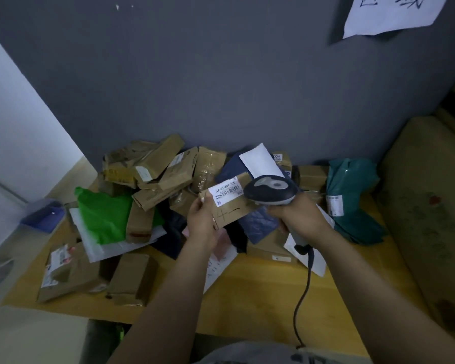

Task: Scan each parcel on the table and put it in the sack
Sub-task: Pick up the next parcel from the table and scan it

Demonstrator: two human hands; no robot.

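My left hand (pixel 201 219) grips a small brown cardboard parcel (pixel 230 206) by its left end and holds it up above the table, its white barcode label (pixel 227 193) facing me. My right hand (pixel 297 214) grips the handle of a dark-and-grey barcode scanner (pixel 271 191). The scanner's head sits right beside the parcel's label, touching or nearly touching its right edge. The scanner's black cable (pixel 304 292) hangs down toward me. No sack can be clearly identified.
A wooden table (pixel 260 298) holds a pile of several cardboard parcels (pixel 163 169), a green poly bag (pixel 103 216), a teal poly bag (pixel 352 198), dark blue mailers and a white envelope (pixel 260 161). A grey wall stands behind. A large beige object (pixel 431 206) lies at the right.
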